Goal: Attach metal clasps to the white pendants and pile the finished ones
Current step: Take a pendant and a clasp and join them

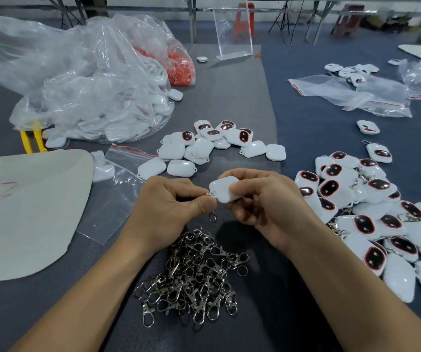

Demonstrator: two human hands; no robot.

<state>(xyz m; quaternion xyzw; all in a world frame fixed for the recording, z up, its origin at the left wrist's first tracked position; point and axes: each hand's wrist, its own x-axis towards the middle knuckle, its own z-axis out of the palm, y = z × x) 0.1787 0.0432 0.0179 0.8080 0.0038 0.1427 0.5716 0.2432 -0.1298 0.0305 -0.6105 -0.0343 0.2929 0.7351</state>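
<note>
My right hand [262, 201] grips a white pendant [223, 189] above the table's middle. My left hand [171, 201] pinches a metal clasp [212, 215] by its ring at the pendant's corner loop; the hook hangs below my thumb. A heap of loose metal clasps [194, 275] lies between my forearms. Several white pendants without clasps [204, 146] lie in a group just beyond my hands. To the right sits a pile of pendants with clasps [371, 214], many showing dark oval faces with red rims.
A large clear bag of white pendants [97, 97] and a bag of red parts [179, 67] stand at the back left. Yellow-handled pliers [33, 138], a grey sheet [26, 212], empty zip bags [351, 95] and a clear acrylic stand [232, 29] surround the dark mat.
</note>
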